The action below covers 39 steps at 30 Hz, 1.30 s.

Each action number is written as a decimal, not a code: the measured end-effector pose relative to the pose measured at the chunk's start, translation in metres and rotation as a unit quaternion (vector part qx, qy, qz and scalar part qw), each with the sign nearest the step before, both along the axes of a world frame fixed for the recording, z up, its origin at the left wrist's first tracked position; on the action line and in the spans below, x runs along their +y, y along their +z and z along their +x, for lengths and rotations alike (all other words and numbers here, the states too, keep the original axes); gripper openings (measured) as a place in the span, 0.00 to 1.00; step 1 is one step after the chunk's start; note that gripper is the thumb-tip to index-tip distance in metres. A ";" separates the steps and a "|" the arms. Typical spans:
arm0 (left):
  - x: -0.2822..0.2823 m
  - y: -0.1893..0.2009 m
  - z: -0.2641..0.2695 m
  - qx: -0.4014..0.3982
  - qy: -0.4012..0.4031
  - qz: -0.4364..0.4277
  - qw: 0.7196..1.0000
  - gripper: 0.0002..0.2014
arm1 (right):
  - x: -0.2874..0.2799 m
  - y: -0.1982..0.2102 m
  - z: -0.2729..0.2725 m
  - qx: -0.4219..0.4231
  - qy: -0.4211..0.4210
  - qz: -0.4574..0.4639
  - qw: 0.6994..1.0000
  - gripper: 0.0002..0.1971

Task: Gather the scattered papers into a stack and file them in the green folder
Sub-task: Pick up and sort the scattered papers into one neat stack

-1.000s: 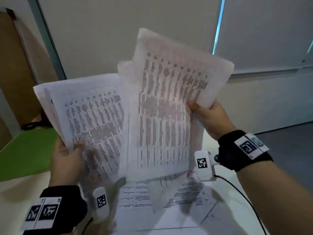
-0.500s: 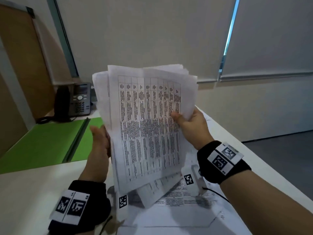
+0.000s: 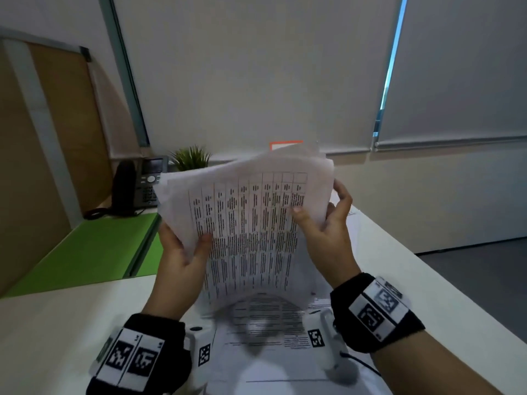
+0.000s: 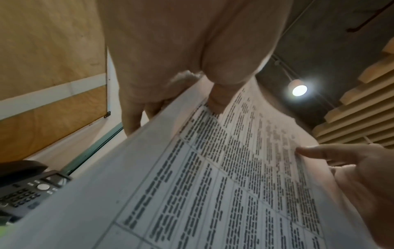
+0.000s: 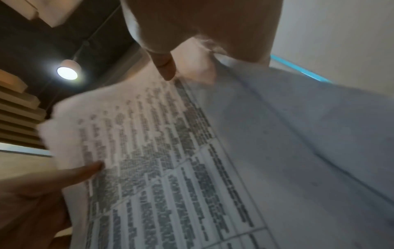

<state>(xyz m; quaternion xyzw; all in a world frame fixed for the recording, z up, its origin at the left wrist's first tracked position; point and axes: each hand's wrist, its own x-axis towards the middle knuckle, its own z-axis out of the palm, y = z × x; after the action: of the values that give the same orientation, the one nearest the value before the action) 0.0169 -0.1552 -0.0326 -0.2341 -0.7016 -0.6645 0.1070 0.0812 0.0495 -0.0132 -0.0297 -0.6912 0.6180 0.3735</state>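
A bundle of printed papers [image 3: 251, 223] with tables of text stands tilted above the white desk [image 3: 57, 332], its lower edge down near the desk. My left hand [image 3: 185, 249] grips its left edge, thumb on the front sheet. At the right edge my right hand [image 3: 322, 223] holds the bundle, thumb on the front and fingers behind. The sheets bend away from me at the top. The left wrist view shows the papers [image 4: 213, 185] close up, as does the right wrist view, papers [image 5: 170, 160]. More printed sheets [image 3: 271, 332] lie flat on the desk underneath. The green folder [image 3: 94, 249] lies open at left.
A black desk phone [image 3: 137, 189] and a small green plant [image 3: 191, 158] stand at the back left by the wall. An orange-edged item [image 3: 285, 143] peeks over the papers. The desk's right edge drops to grey floor [image 3: 470, 275].
Two separate handfuls were brought together into one bundle held by both hands. The bundle has come down lower and its top has tipped away from me.
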 end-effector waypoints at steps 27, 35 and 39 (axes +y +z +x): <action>0.017 0.008 0.005 -0.094 0.015 0.020 0.995 0.37 | -0.015 -0.026 0.003 -0.136 0.012 -0.028 0.990 0.19; 0.008 0.025 0.007 0.007 0.060 -0.043 0.997 0.47 | -0.009 -0.011 0.007 -0.133 -0.039 0.051 0.989 0.12; 0.009 0.018 0.008 0.003 0.047 -0.046 0.998 0.44 | -0.010 -0.016 0.015 -0.151 0.009 0.057 0.987 0.12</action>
<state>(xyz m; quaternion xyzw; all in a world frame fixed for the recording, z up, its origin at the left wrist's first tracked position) 0.0247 -0.1458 -0.0149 -0.2077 -0.7413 -0.6250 0.1295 0.0964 0.0395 -0.0293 -0.0946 -0.7739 0.5694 0.2605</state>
